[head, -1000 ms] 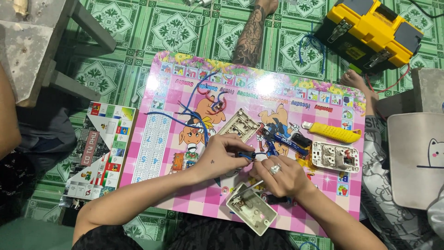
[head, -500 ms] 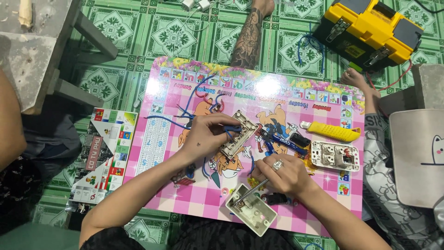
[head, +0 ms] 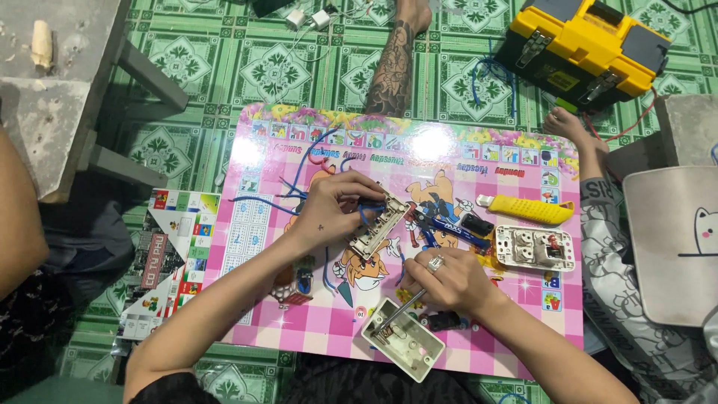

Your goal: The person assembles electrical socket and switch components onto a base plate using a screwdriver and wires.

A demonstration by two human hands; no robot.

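switch plate tilted at desk centre, left hand gripping its upper edge beside blue wires | right hand clenched on screwdriver, tip over white box at near edge | yellow knife, socket plate to the right | pink desk | toolbox on floor beyond

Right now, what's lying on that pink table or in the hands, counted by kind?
Switch or socket plates: 2, one in the left hand as switch plate, one socket plate
Wall boxes: 1, white box
Screwdrivers: 1, screwdriver in the right hand
Yellow knives: 1, knife
Total: 5
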